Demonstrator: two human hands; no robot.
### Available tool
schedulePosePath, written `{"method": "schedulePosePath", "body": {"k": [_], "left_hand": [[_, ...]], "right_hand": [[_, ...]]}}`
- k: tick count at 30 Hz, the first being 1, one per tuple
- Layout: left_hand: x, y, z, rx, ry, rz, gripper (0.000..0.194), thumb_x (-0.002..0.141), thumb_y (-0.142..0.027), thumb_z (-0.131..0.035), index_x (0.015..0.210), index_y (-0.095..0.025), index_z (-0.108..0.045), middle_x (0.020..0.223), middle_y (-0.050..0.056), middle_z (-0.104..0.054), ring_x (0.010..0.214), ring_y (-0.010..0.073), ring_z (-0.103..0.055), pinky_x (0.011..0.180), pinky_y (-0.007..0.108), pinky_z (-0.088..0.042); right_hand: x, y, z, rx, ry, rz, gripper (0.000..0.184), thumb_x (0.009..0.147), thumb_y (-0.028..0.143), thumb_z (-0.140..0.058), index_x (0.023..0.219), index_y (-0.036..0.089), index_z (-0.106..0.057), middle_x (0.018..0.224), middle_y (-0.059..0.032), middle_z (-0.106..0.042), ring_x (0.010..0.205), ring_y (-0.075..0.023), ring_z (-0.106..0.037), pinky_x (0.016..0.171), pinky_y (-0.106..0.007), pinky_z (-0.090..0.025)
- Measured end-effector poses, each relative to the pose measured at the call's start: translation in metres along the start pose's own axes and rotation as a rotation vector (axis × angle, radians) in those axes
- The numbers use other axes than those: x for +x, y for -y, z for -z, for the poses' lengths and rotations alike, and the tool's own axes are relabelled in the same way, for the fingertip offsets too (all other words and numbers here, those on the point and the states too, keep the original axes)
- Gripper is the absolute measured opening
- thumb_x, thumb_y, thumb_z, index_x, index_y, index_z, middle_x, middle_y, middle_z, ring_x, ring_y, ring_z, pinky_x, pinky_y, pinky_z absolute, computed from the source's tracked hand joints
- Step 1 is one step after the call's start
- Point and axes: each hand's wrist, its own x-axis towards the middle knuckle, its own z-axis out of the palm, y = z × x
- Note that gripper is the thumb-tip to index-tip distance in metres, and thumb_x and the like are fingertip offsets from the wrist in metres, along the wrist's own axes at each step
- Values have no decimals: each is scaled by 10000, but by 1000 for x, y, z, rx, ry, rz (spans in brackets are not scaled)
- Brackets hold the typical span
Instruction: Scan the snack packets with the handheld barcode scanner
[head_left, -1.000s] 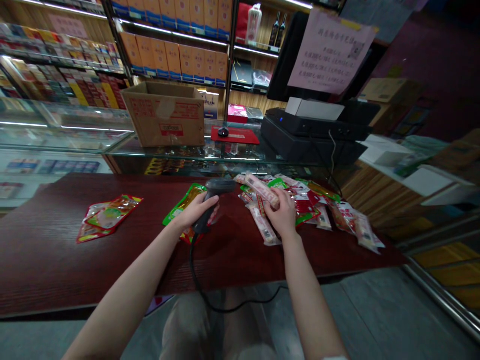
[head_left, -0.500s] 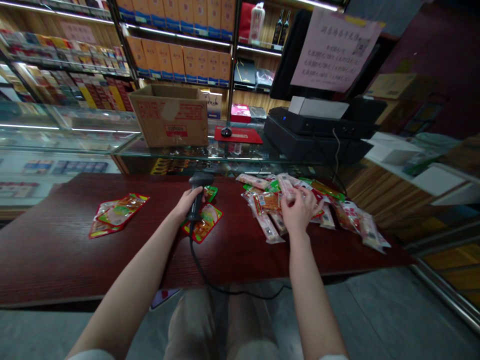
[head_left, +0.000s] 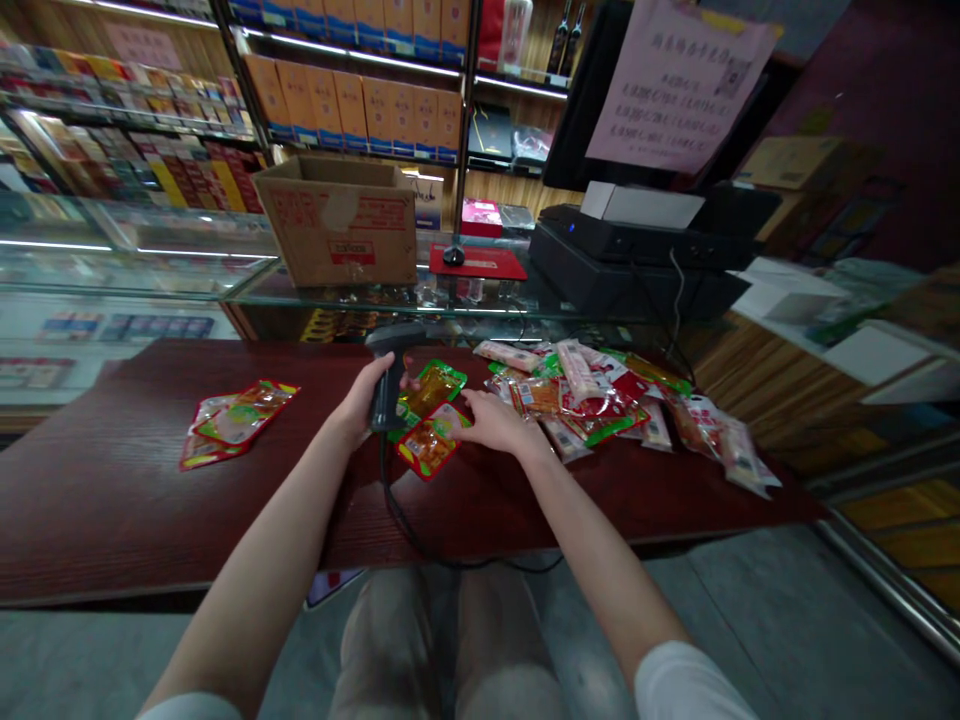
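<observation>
A black handheld barcode scanner is upright in my left hand, its fingers wrapped round the handle. The cable hangs from its base. Just right of it lies a red-edged snack packet, with the thumb and fingers of my right hand closed at its right edge. A green-edged snack packet lies behind, partly covered by the scanner and my left fingers. To the right of my right hand is a heap of snack packets, with pale wrapped sticks among them.
Two overlapping red-edged packets lie on the left of the dark wooden table. Behind, a glass counter carries an open cardboard box, a mouse on a red mat, and black till equipment. The scanner's cable droops over the front edge.
My right hand has left the heap on the right and moved left to the red-edged packet. That packet has shifted right, and more of the green-edged one shows. My left hand still holds the scanner.
</observation>
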Motion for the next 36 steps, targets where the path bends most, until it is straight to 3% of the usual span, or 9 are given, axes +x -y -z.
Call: {"method": "schedulePosePath", "body": {"k": [6,11,14,17,20,24,27,31,36], "left_hand": [[-9,-16,9,45,-22,-35,414,723,-511,-725,893,-143,-638,615,-18,-582,539,106,-544,605,245,-505],[-8,-24,22,129,-8,39,436,699,-531,-745,878,-146,-647,619,4,-602,517,117,-558,458,221,-416],[-8,-26,25,146,14,44,460,684,-537,-751,869,-130,-643,611,5,-596,510,118,-552,445,221,-405],[-9,-25,21,162,21,57,464,682,-528,-757,880,-122,-646,617,4,-595,510,111,-539,468,222,-423],[-12,-20,11,169,42,57,464,697,-531,-753,899,-127,-648,627,4,-592,523,109,-528,482,221,-424],[-19,-13,-3,160,81,57,440,716,-540,-750,865,-140,-643,635,3,-579,524,106,-508,472,221,-410],[-23,-10,-13,181,127,75,434,705,-550,-758,834,-153,-640,635,6,-583,532,116,-516,474,227,-417],[-26,-9,-23,271,220,94,448,734,-596,-714,696,-160,-617,599,18,-572,520,122,-513,480,239,-414],[-26,-6,-28,369,288,89,487,704,-642,-714,662,-169,-603,590,34,-587,512,132,-504,474,251,-392]], "right_hand": [[2,-1,-8,-83,41,-60,498,749,497,-773,1063,130,-652,1112,-169,-661,1073,-324,-620,908,-406,-472],[4,-11,-11,134,-33,-122,441,687,293,-804,1040,156,-577,1032,-111,-659,982,-274,-634,847,-379,-487],[6,-25,-9,439,-216,-138,513,632,165,-770,1089,174,-539,1034,-73,-659,951,-235,-641,861,-374,-498],[9,-39,-2,864,-500,-104,580,586,178,-777,1118,199,-547,1070,-51,-673,979,-220,-654,904,-381,-511],[10,-51,12,1247,-715,-106,467,589,225,-776,1023,202,-605,975,-20,-714,914,-202,-677,897,-382,-533],[4,-65,28,1572,-880,-111,303,617,229,-747,891,225,-617,894,26,-727,865,-163,-683,828,-336,-556],[1,-76,32,1597,-987,-130,294,637,238,-749,889,230,-599,865,43,-712,809,-144,-676,774,-312,-563],[3,-91,29,1425,-1129,-194,283,661,307,-735,887,207,-598,822,35,-682,755,-144,-652,766,-320,-558],[6,-94,28,1216,-1125,-173,329,690,354,-702,957,177,-625,943,-22,-702,868,-175,-657,861,-352,-536]]}}
